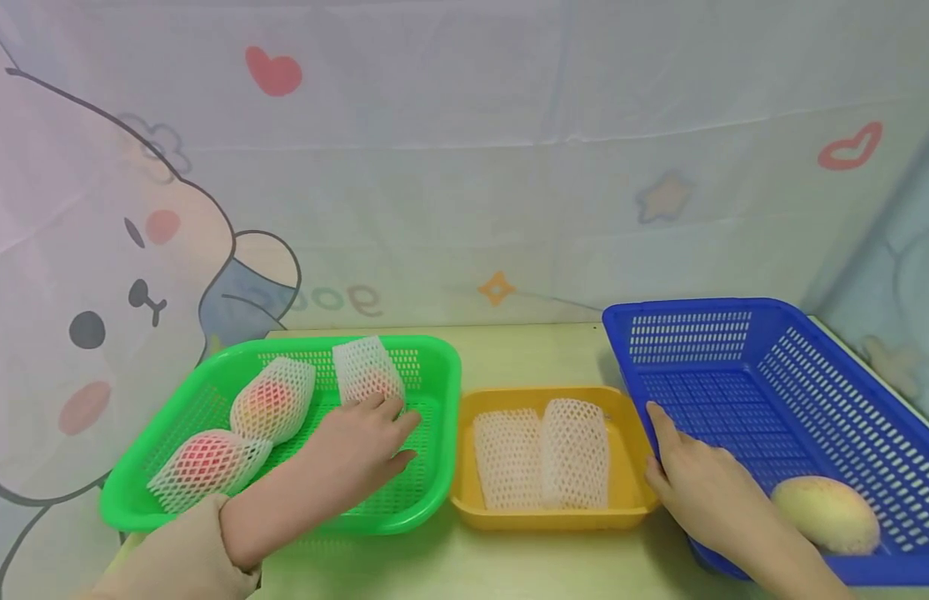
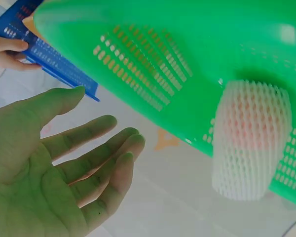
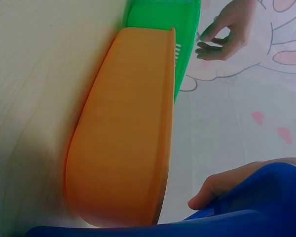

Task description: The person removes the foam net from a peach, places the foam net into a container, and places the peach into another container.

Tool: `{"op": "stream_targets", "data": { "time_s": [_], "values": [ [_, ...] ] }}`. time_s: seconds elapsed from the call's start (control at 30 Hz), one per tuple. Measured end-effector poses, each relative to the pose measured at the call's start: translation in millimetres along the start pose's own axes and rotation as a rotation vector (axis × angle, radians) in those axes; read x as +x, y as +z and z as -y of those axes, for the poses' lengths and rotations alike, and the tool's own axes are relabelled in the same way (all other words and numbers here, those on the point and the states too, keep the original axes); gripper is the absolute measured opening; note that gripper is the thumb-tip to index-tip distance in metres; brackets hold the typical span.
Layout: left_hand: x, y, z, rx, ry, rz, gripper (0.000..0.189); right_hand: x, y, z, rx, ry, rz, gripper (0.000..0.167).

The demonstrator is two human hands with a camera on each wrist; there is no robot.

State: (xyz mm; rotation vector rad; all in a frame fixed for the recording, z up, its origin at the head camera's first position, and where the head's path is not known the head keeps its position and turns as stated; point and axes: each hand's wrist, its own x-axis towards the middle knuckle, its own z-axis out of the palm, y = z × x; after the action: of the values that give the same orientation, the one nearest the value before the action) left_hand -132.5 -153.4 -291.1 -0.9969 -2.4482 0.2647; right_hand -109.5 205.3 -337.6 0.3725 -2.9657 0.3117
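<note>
My left hand (image 1: 362, 446) is over the green basket (image 1: 447, 417), its fingers loosely bent and nothing in them. Just beyond its fingertips sits a reddish fruit in a white foam net (image 1: 367, 371); the left wrist view shows this netted fruit (image 2: 251, 138) apart from the hand. Two more netted fruits, one upper (image 1: 272, 400) and one lower (image 1: 209, 467), lie at the basket's left. My right hand (image 1: 707, 492) lies over the left rim of the blue basket (image 1: 704, 408), index finger extended and thumb beside the rim. A bare pale yellow fruit (image 1: 827, 512) lies inside, near that wrist.
Between the two baskets stands a yellow tray (image 1: 554, 521). It holds two foam net sleeves, a left one (image 1: 506, 458) and a right one (image 1: 575, 454), side by side. A printed cloth (image 1: 464, 167) hangs behind the pale table (image 1: 524, 358).
</note>
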Motion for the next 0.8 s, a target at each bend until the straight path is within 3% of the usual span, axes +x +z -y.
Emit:
{"op": "stream_targets", "data": {
  "time_s": [0.17, 0.43, 0.67, 0.8],
  "values": [
    [5.9, -4.1, 16.2, 0.008, 0.013, 0.060, 0.029, -0.4, -1, 1, -0.002, 0.000, -0.004, 0.059],
    [20.1, -0.4, 39.2, 0.058, 0.093, 0.065, 0.023, -0.2, 0, 1, 0.011, -0.001, 0.007, 0.059],
    [28.1, 9.9, 60.0, 0.032, 0.071, 0.105, 0.032, 0.1, 0, 1, 0.019, 0.006, 0.021, 0.059],
    [31.9, 15.6, 72.9, -0.014, -0.002, 0.182, 0.046, 0.3, 0, 0, 0.025, 0.008, 0.021, 0.059]
  ]
}}
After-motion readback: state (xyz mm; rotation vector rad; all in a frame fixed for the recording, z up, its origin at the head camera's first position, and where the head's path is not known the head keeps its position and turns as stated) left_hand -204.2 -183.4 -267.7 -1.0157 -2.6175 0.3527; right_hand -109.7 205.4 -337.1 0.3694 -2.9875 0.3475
